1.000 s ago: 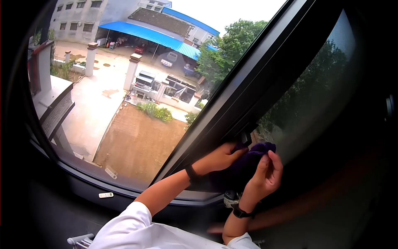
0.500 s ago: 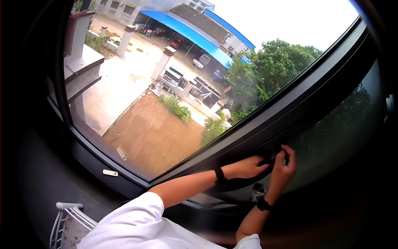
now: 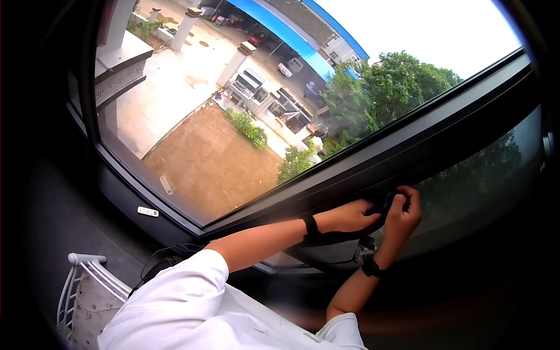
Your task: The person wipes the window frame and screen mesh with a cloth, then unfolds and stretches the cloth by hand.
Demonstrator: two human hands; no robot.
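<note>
Both hands meet in front of the dark window frame, near its right-hand pane. My left hand (image 3: pixel 350 216) reaches in from the left with its fingers closed at one end of a dark, purplish-black thing (image 3: pixel 388 203). My right hand (image 3: pixel 405 213) is curled, thumb and fingers pinched on the other side of the same thing. It is too dark to tell its kind. Each wrist wears a black band. Just below the hands, a small pale-and-dark object (image 3: pixel 366 248) shows indistinctly by the glass.
A large window (image 3: pixel 204 224) with a dark frame fills the view ahead, a yard and trees outside. On its sill lies a white remote control (image 3: pixel 148 212). A white-railed chair (image 3: pixel 87 258) stands at the lower left, with a black cable (image 3: pixel 153 256) beside it.
My view has shifted slightly. Both hands stay together at the dark thing, the right one a little higher in view. More of the chair and a black cable now show.
</note>
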